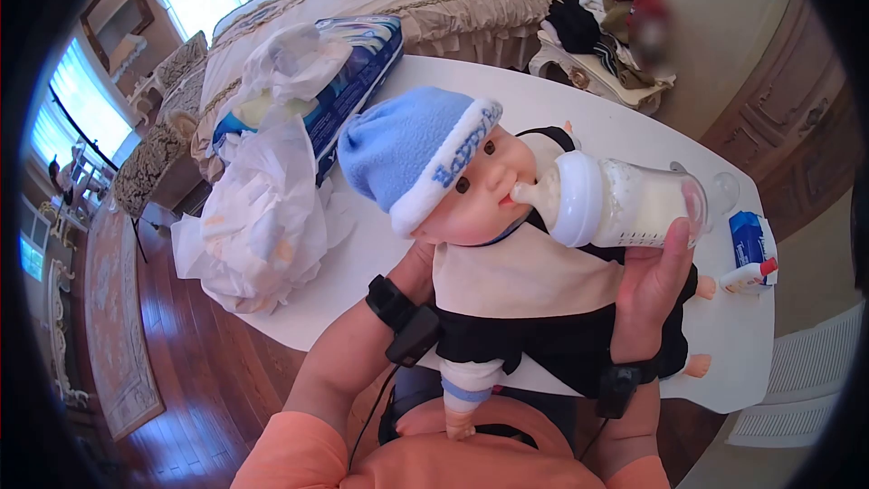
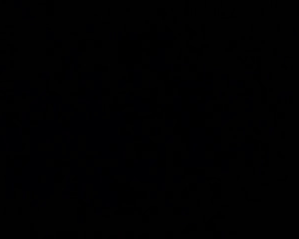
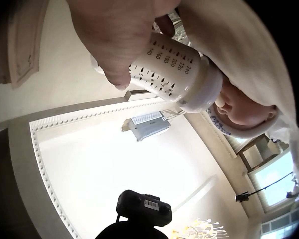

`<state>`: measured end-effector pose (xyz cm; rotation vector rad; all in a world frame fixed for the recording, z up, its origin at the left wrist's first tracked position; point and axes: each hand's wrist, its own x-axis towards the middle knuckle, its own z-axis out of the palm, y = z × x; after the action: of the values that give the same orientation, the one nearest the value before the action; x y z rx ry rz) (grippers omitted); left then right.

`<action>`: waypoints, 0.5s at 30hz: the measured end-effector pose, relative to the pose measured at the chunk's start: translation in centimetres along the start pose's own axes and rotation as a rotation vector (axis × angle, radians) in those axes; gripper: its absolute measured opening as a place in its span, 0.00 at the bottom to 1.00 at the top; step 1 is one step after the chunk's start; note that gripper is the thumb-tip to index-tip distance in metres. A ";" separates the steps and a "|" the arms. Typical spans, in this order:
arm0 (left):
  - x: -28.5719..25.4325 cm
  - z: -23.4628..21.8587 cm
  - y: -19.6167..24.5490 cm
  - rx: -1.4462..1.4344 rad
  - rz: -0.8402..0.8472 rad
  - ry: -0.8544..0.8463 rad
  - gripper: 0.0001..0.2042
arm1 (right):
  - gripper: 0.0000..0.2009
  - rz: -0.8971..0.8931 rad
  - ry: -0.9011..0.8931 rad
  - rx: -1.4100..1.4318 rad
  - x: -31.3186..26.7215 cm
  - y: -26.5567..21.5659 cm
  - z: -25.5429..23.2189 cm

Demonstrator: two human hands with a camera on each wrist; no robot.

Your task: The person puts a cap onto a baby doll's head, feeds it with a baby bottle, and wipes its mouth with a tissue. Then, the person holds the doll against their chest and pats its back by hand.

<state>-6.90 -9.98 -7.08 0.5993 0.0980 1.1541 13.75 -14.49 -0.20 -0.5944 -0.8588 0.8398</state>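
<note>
A baby doll (image 1: 489,190) in a blue fleece hat (image 1: 407,149), cream bib and black outfit lies on its back across the white table. My right hand (image 1: 656,285) grips a baby bottle (image 1: 634,204) of white milk near its base, thumb along the side. The bottle lies nearly level, its teat (image 1: 525,195) at the doll's mouth. In the right wrist view the bottle (image 3: 164,69) shows black measuring marks. My left hand (image 1: 418,264) reaches under the doll's head and neck, its fingers hidden there. The left wrist view is black.
Crumpled white plastic (image 1: 262,217) and a blue diaper pack (image 1: 362,72) lie at the table's left. On the right are a clear cap (image 1: 724,190), a blue packet (image 1: 749,237) and a small white bottle with a red cap (image 1: 747,279). A bed (image 1: 453,0) stands behind.
</note>
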 end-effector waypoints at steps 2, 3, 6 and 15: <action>0.1 -0.4 0.4 0.043 0.051 -0.015 0.28 | 0.33 0.026 -0.016 0.030 -0.1 0.4 0.6; 0.2 -1.1 0.4 0.152 0.107 -0.027 0.29 | 0.34 0.031 -0.018 0.038 -0.2 0.7 0.7; 0.5 -3.5 -0.1 0.474 0.272 -0.050 0.33 | 0.36 0.044 -0.021 0.025 -0.2 1.2 1.3; 0.9 -4.0 -0.1 0.555 0.313 -0.043 0.35 | 0.41 0.041 0.011 -0.036 0.0 2.0 1.7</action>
<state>-7.87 -7.62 -10.30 1.1606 0.3023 1.4246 11.53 -13.18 -0.77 -0.6494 -0.8554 0.8595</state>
